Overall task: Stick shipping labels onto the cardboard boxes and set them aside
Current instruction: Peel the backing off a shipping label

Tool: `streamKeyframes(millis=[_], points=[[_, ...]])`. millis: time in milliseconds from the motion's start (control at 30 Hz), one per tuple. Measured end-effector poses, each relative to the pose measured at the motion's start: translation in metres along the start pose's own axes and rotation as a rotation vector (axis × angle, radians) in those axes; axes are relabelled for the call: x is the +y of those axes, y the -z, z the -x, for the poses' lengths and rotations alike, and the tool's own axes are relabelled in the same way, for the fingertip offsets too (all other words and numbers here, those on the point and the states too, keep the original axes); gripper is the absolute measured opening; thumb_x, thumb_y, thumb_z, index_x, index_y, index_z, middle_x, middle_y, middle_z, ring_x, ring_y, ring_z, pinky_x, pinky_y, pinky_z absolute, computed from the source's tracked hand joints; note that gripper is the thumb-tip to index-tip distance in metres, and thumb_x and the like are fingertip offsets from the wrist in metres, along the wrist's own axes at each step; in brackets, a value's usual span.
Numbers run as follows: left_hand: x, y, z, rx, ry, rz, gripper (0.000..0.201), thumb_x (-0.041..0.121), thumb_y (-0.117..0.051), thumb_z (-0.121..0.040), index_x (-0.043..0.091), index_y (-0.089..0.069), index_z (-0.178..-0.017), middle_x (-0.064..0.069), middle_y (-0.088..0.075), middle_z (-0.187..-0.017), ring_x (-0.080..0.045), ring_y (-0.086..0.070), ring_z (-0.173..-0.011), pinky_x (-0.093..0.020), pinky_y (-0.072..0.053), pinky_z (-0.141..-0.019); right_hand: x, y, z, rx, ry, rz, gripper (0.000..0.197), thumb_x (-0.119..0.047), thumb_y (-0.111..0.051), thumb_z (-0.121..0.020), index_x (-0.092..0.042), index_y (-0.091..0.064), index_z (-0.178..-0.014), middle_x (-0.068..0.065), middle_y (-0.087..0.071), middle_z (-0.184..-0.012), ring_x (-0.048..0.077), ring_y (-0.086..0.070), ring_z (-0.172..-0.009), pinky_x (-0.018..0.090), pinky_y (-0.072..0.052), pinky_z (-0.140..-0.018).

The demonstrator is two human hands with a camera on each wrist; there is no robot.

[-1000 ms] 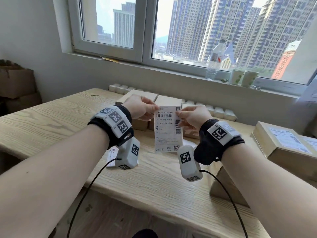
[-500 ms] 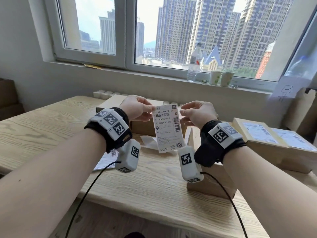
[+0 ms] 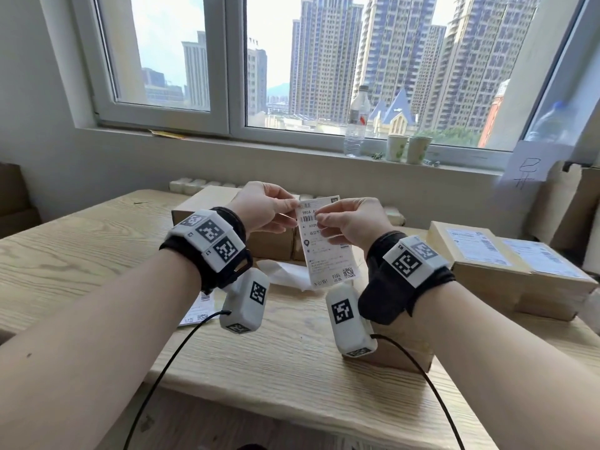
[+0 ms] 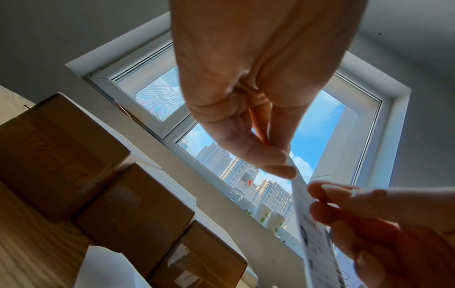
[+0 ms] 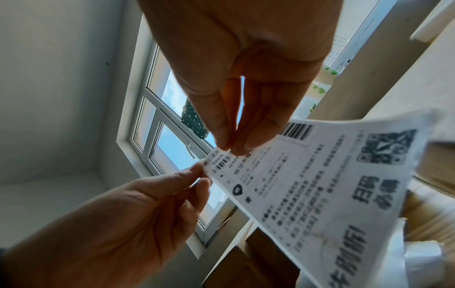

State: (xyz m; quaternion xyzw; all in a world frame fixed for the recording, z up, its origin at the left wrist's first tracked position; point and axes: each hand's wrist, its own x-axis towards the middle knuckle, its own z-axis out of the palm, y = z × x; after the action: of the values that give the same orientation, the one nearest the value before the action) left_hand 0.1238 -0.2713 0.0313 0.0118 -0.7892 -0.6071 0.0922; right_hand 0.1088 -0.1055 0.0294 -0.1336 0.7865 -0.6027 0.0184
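Note:
A white shipping label (image 3: pixel 328 254) with barcodes and a QR code hangs in the air above the wooden table (image 3: pixel 97 248). My left hand (image 3: pixel 289 212) pinches its top left corner. My right hand (image 3: pixel 319 219) pinches the top edge just beside it, thumb and forefinger together. In the right wrist view the label (image 5: pixel 332 185) fans out toward the camera; the left wrist view shows the label (image 4: pixel 310 220) edge-on. Plain brown cardboard boxes (image 3: pixel 269 245) (image 4: pixel 61 152) sit behind the hands. Another box (image 3: pixel 399 355) lies under my right wrist.
Two labelled boxes (image 3: pixel 506 267) lie at the right of the table. Peeled backing paper (image 3: pixel 282 274) and a loose label sheet (image 3: pixel 194 310) lie on the wood. On the window sill stand a water bottle (image 3: pixel 356 125) and two paper cups (image 3: pixel 407 149).
Both hands have lifted the label higher. The right hand has slid from the label's right edge to its top left, close beside the left hand's pinch. The head view panned right.

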Motion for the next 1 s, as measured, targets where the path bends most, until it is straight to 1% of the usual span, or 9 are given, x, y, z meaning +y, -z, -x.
streamKeyframes(millis=[100, 267, 367, 467, 633, 733, 833, 967, 1000], points=[[0.001, 0.002, 0.001, -0.003, -0.003, -0.016, 0.012, 0.020, -0.059, -0.091, 0.016, -0.059, -0.079, -0.004, -0.072, -0.083, -0.005, -0.068, -0.059, -0.014, -0.047, -0.045, 0.000, 0.000, 0.000, -0.002, 0.002, 0.010, 0.006, -0.006, -0.069, -0.082, -0.009, -0.070, -0.078, 0.003, -0.068, -0.073, 0.011, -0.061, -0.061, 0.017, -0.054, -0.055], [0.001, 0.001, 0.006, -0.051, 0.006, 0.001, 0.007, 0.020, -0.059, -0.091, 0.015, -0.059, -0.086, -0.006, -0.072, -0.089, -0.005, -0.068, -0.061, -0.014, -0.048, -0.047, 0.000, -0.005, 0.000, -0.004, 0.016, 0.037, 0.003, -0.009, -0.070, -0.082, -0.010, -0.072, -0.084, 0.004, -0.069, -0.077, 0.011, -0.063, -0.064, 0.022, -0.055, -0.063], [0.000, -0.001, 0.007, -0.082, -0.006, 0.013, 0.006, 0.019, -0.061, -0.089, 0.014, -0.062, -0.086, -0.006, -0.072, -0.089, -0.008, -0.068, -0.067, -0.016, -0.052, -0.051, 0.000, -0.008, 0.000, 0.003, 0.034, 0.035, 0.007, -0.009, -0.072, -0.081, -0.008, -0.072, -0.087, 0.006, -0.069, -0.079, 0.011, -0.062, -0.064, 0.022, -0.055, -0.062], [0.000, -0.001, 0.007, -0.094, -0.019, 0.003, 0.006, 0.019, -0.063, -0.088, 0.014, -0.063, -0.085, -0.004, -0.071, -0.086, -0.010, -0.067, -0.072, -0.018, -0.053, -0.059, 0.000, -0.010, 0.000, 0.013, 0.046, 0.023, 0.001, -0.009, -0.071, -0.081, -0.010, -0.071, -0.081, 0.005, -0.069, -0.076, 0.013, -0.063, -0.065, 0.025, -0.055, -0.066], [-0.002, 0.000, 0.005, -0.104, -0.026, 0.005, 0.008, 0.019, -0.062, -0.088, 0.012, -0.065, -0.090, -0.003, -0.070, -0.085, -0.011, -0.066, -0.075, -0.022, -0.055, -0.066, 0.001, -0.010, -0.001, 0.028, 0.061, -0.007, 0.004, -0.009, -0.070, -0.082, -0.010, -0.070, -0.078, 0.006, -0.070, -0.074, 0.015, -0.065, -0.065, 0.028, -0.056, -0.069], [-0.003, 0.000, 0.003, -0.107, -0.027, 0.011, 0.012, 0.018, -0.062, -0.089, 0.009, -0.066, -0.094, -0.003, -0.070, -0.085, -0.010, -0.066, -0.074, -0.021, -0.055, -0.066, 0.001, -0.010, -0.001, 0.020, 0.075, -0.041, 0.004, -0.010, -0.069, -0.083, -0.006, -0.070, -0.083, 0.007, -0.069, -0.073, 0.015, -0.065, -0.063, 0.026, -0.055, -0.067], [-0.003, 0.000, 0.002, -0.107, -0.031, 0.011, 0.015, 0.018, -0.062, -0.088, 0.006, -0.066, -0.097, -0.003, -0.070, -0.085, -0.009, -0.066, -0.073, -0.018, -0.056, -0.063, 0.000, -0.010, -0.003, 0.011, 0.070, -0.025, 0.010, -0.011, -0.070, -0.083, -0.004, -0.071, -0.090, 0.010, -0.071, -0.078, 0.016, -0.066, -0.067, 0.027, -0.056, -0.071], [-0.002, 0.000, 0.001, -0.110, -0.039, 0.002, 0.016, 0.016, -0.062, -0.089, 0.005, -0.067, -0.099, -0.003, -0.070, -0.085, -0.009, -0.065, -0.074, -0.015, -0.055, -0.059, -0.001, -0.011, -0.004, 0.007, 0.068, 0.008, 0.001, -0.009, -0.070, -0.082, -0.009, -0.071, -0.082, 0.005, -0.070, -0.074, 0.012, -0.067, -0.063, 0.024, -0.056, -0.068], [-0.002, 0.000, 0.001, -0.111, -0.040, 0.000, 0.016, 0.016, -0.061, -0.089, 0.004, -0.067, -0.099, -0.003, -0.070, -0.085, -0.009, -0.065, -0.074, -0.015, -0.055, -0.059, -0.001, -0.011, -0.005, 0.010, 0.072, 0.012, 0.004, -0.009, -0.070, -0.082, -0.010, -0.071, -0.079, 0.004, -0.070, -0.073, 0.011, -0.067, -0.063, 0.024, -0.056, -0.067]])
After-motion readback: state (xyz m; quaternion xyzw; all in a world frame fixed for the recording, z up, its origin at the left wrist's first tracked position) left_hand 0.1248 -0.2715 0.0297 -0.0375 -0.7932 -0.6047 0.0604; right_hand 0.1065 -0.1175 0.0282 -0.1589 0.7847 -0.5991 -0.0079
